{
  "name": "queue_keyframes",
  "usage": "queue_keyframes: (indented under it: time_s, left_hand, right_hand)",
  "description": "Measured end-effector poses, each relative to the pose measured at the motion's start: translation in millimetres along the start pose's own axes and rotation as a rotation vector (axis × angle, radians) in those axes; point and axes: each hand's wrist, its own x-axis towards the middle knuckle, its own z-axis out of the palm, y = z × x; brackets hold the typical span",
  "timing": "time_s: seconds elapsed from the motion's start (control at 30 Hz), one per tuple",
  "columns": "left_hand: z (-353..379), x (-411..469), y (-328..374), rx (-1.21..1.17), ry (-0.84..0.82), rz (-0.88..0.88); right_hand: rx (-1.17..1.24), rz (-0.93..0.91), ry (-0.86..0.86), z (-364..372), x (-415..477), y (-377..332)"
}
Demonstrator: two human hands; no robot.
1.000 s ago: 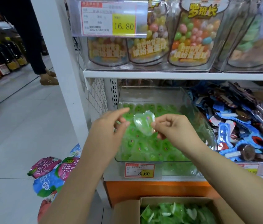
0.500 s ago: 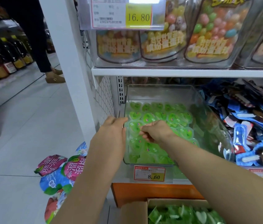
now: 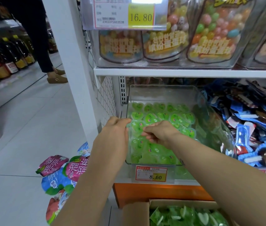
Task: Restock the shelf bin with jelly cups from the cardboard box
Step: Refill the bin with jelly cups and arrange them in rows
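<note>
Pinching a jelly cup (image 3: 137, 127) inside the shelf bin (image 3: 161, 93) with the right hand (image 3: 161, 132), left hand (image 3: 115, 128) curled against its left wall, grip indeterminate.

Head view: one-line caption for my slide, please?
Left hand at the left wall of the bin, right hand with curled fingers over the jelly cups inside; box sits below.

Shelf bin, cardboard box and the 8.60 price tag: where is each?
shelf bin (image 3: 161, 93), head view, clear back wall.
cardboard box (image 3: 135, 214), head view, left flap.
8.60 price tag (image 3: 151, 174), head view, middle of the label.
</note>
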Motion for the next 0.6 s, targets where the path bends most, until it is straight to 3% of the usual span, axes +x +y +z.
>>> queue_keyframes:
  time_s: [0.6]
  left_hand:
    - [0.3,0.8,-2.1,-0.009,-0.02,-0.005]
  right_hand:
    - [-0.074,0.042,-0.02,-2.8,-2.3,-8.1]
